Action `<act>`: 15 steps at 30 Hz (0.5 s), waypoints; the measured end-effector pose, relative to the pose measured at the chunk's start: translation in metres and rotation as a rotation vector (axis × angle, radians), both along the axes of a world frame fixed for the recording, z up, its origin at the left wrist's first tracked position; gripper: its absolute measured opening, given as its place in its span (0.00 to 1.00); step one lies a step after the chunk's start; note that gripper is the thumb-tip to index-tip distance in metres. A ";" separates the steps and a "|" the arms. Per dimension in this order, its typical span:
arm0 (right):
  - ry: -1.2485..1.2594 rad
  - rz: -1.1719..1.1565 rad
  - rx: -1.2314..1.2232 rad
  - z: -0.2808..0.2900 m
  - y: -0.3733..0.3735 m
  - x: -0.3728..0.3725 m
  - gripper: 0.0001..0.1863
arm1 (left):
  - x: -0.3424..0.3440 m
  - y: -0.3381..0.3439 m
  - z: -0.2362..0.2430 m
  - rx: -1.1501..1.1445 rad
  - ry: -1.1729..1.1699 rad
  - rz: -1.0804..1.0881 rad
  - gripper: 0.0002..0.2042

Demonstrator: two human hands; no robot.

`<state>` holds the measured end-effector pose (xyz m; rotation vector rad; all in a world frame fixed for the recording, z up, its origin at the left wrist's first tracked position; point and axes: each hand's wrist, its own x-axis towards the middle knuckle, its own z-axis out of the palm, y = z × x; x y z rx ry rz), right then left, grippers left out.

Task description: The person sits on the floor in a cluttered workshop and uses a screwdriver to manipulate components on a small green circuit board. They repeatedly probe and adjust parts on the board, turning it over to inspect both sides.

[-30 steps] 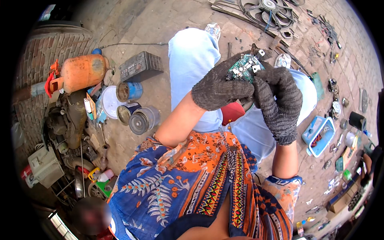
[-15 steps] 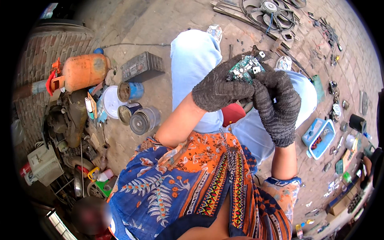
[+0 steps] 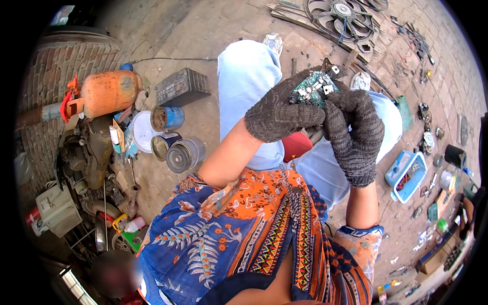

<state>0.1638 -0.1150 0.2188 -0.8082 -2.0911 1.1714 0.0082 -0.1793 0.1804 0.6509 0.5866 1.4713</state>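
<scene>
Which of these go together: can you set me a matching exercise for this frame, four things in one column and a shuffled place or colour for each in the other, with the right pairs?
Things:
1. circuit board
2. gas cylinder
3. plastic tub
4. fan

Places and colours:
A. light blue, on the ground to the person's right
B. by the picture's top edge
C. held in the gloved left hand
D. orange, on the person's left

Pairs: 1-C, 2-D, 3-A, 4-B
</scene>
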 end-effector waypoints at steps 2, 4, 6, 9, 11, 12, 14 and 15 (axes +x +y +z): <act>0.001 0.017 0.065 -0.003 0.002 0.000 0.07 | -0.001 0.000 0.001 -0.019 -0.007 -0.002 0.37; -0.047 0.067 0.044 0.002 0.005 0.000 0.07 | -0.001 -0.002 0.001 -0.042 -0.031 -0.012 0.37; -0.062 0.104 0.000 0.003 0.008 0.002 0.07 | -0.002 -0.002 -0.004 -0.024 -0.002 -0.021 0.38; -0.048 0.126 -0.093 0.002 0.010 0.005 0.08 | 0.001 0.000 -0.002 -0.025 -0.005 -0.006 0.37; -0.058 0.120 -0.145 0.002 0.009 0.007 0.08 | 0.002 0.000 -0.001 -0.030 -0.029 0.002 0.37; -0.040 0.102 -0.084 0.001 0.008 0.007 0.08 | 0.002 -0.001 -0.001 -0.031 -0.041 0.000 0.37; -0.003 0.065 0.038 -0.002 0.005 0.005 0.08 | 0.002 -0.002 -0.001 -0.023 -0.044 -0.001 0.36; 0.003 0.055 0.059 -0.001 0.004 0.003 0.08 | 0.002 -0.001 0.000 -0.013 -0.036 0.000 0.34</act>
